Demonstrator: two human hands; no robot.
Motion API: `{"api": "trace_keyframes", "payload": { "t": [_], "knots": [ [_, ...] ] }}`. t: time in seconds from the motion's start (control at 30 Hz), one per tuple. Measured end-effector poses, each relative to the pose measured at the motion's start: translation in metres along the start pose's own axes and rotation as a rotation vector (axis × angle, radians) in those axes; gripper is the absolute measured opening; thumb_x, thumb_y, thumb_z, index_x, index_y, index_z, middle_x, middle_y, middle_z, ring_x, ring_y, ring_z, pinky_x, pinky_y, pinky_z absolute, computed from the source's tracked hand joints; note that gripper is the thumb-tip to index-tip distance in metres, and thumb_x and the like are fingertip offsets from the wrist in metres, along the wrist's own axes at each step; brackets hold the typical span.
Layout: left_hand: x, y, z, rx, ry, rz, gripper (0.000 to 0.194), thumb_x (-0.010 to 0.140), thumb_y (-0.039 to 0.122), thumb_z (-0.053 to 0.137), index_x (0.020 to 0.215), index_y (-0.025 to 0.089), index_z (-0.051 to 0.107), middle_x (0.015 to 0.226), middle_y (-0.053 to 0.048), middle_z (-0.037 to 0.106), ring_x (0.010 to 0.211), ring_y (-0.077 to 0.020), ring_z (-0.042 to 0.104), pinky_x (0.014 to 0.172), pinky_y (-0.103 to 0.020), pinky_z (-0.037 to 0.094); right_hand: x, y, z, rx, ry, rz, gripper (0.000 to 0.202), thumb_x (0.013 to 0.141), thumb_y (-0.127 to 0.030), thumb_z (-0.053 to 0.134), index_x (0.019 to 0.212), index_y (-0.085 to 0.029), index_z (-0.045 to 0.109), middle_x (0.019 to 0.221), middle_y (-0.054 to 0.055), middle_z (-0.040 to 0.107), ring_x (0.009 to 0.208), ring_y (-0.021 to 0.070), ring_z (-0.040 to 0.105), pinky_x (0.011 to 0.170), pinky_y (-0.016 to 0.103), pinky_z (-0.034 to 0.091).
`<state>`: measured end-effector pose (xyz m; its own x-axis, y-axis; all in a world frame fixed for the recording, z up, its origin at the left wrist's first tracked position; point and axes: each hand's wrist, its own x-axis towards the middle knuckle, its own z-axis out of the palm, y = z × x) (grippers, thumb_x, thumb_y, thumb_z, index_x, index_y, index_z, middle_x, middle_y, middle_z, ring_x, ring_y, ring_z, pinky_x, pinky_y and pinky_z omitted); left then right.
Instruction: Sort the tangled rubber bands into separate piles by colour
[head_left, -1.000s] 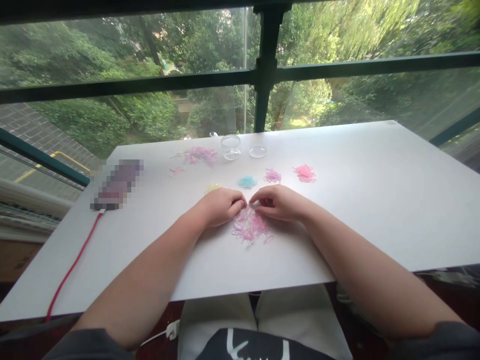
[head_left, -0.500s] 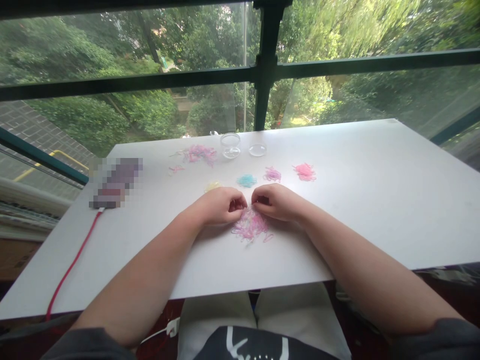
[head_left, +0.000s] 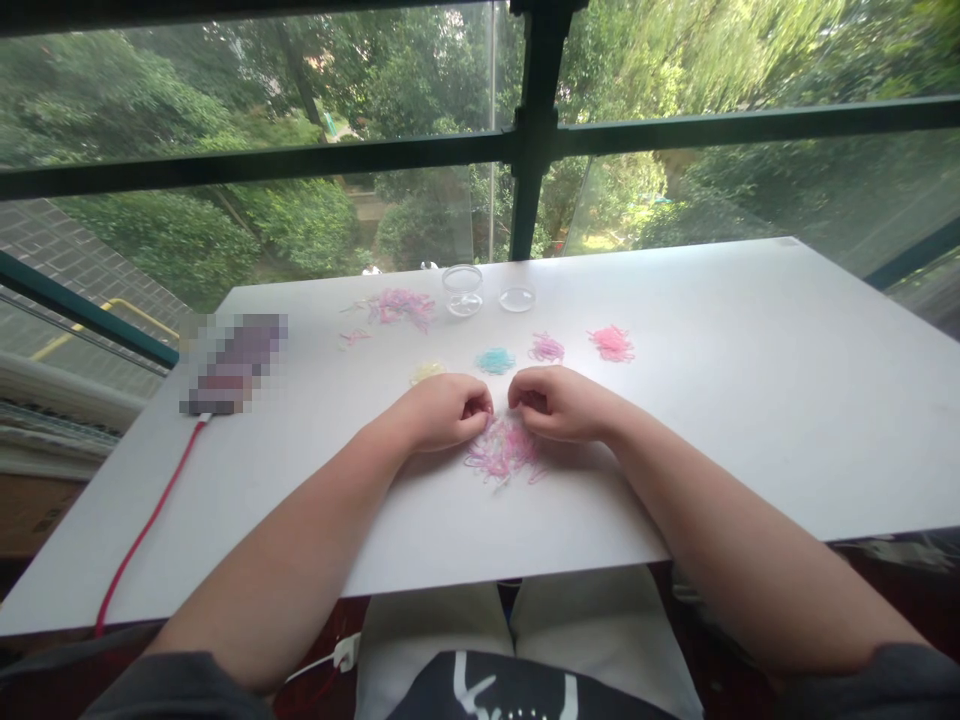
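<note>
A loose pile of mixed pink, purple and whitish small rubber bands (head_left: 504, 452) lies in front of me on the white table (head_left: 750, 400). My left hand (head_left: 453, 412) rests at the pile's upper left edge, fingers curled into a pinch. Opposite it, my right hand (head_left: 556, 402) is pinched as well, at the upper right edge. Whatever the fingertips hold is too small to make out. Just beyond the hands are sorted heaps: yellow bands (head_left: 427, 371), partly covered by my left hand, blue bands (head_left: 496, 360), purple bands (head_left: 547, 347) and pink bands (head_left: 611, 343).
Farther back lies another mixed heap of bands (head_left: 401, 308), with a few stray bands (head_left: 354, 339) nearby. Two clear round containers (head_left: 463, 293) (head_left: 517, 294) stand at the rear edge. A blurred-out phone-like object (head_left: 236, 365) with a red cable (head_left: 154, 515) is on the left.
My right hand's fingertips have shifted slightly right, widening the gap between the hands. The left hand stays almost in place at the pile.
</note>
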<state>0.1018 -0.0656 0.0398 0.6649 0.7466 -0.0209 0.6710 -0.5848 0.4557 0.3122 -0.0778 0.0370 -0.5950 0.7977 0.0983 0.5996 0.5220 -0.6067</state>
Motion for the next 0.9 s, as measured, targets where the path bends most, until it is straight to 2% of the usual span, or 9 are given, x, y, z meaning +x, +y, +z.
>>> {"api": "trace_keyframes", "payload": {
  "t": [0.2, 0.5, 0.9],
  "knots": [
    [0.0, 0.001, 0.0, 0.001, 0.006, -0.003, 0.015, 0.075, 0.026, 0.051, 0.078, 0.019, 0.064, 0.073, -0.001, 0.065, 0.066, -0.0138, 0.054, 0.059, -0.023, 0.038, 0.006, 0.001, 0.009, -0.004, 0.061, 0.002, 0.011, 0.075, -0.018, 0.057, 0.082, -0.016, 0.065, 0.069, 0.001, 0.057, 0.061, 0.0097, 0.047, 0.058, 0.022, 0.034],
    [0.001, 0.002, 0.0, 0.016, 0.016, -0.002, 0.014, 0.075, 0.025, 0.051, 0.076, 0.019, 0.063, 0.074, -0.002, 0.066, 0.066, -0.0139, 0.054, 0.059, -0.024, 0.038, 0.008, 0.001, 0.013, 0.002, 0.052, -0.057, 0.009, 0.072, -0.012, 0.056, 0.075, -0.016, 0.063, 0.072, 0.001, 0.057, 0.064, 0.0098, 0.048, 0.061, 0.022, 0.036],
    [0.0, 0.001, -0.001, -0.04, -0.003, 0.022, 0.016, 0.075, 0.026, 0.052, 0.081, 0.02, 0.066, 0.074, -0.001, 0.067, 0.066, -0.0135, 0.056, 0.06, -0.023, 0.04, 0.005, 0.005, 0.007, 0.097, 0.092, -0.005, 0.007, 0.074, -0.013, 0.053, 0.074, -0.016, 0.059, 0.068, 0.0, 0.055, 0.06, 0.0091, 0.047, 0.057, 0.021, 0.035]
  ]
}}
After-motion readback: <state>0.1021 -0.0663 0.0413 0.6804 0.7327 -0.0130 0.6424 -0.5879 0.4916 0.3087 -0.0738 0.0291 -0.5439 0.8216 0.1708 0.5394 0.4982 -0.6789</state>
